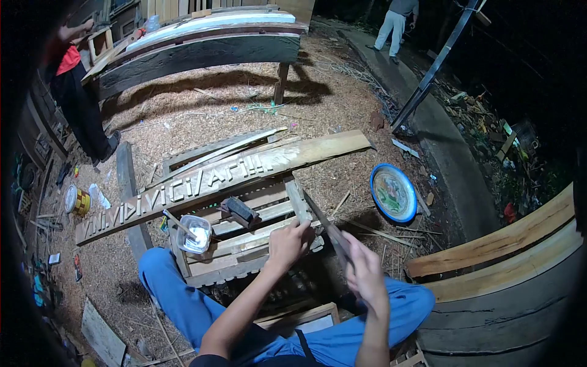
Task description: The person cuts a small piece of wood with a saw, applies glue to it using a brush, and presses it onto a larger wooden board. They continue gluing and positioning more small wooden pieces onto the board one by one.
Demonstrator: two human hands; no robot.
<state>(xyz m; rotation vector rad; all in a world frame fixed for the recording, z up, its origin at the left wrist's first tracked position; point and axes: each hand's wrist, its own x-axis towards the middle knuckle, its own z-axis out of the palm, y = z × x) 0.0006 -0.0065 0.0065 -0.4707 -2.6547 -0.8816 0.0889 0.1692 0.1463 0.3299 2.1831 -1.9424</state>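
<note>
My right hand (365,269) is wrapped round the lower end of a long, dark, flat blade like a machete (330,226). The blade slants up and left, past the corner of a slatted wooden crate (223,278). Close to it, my left hand (289,243) is closed at the crate's right edge; what its fingers hold is hidden. On the slats lies a dark block (240,211), perhaps a sharpening stone. A clear plastic tub (195,244) of white paste with a stick in it stands at the left. Beyond is a long board with raised wooden letters (177,191).
A blue-rimmed basin (372,189) sits to the right on wood shavings. Planks (489,238) lie at the far right. A workbench (202,64) stands behind, with one person (79,98) beside it. Another person (394,27) is on the path. A paint bucket (77,200) stands left.
</note>
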